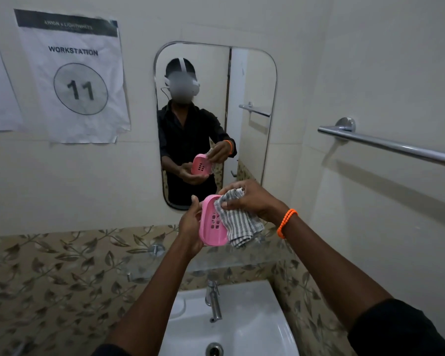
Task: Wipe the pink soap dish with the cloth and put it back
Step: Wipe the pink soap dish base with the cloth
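Observation:
The pink soap dish (211, 223), oval with drain slots in its middle, is held up in front of the mirror, tilted on edge with its inside facing me. My left hand (190, 227) grips its left rim. My right hand (249, 200), with an orange bead bracelet at the wrist, clutches a grey-and-white striped cloth (238, 222) pressed against the dish's right side. The cloth hangs down over the dish's right rim and hides it.
A wall mirror (252, 80) reflects the person and the dish. Below are a white sink (257, 322) with a chrome tap (213, 301) and a glass shelf (149, 268) on leaf-patterned tiles. A chrome towel bar (385, 143) runs along the right wall.

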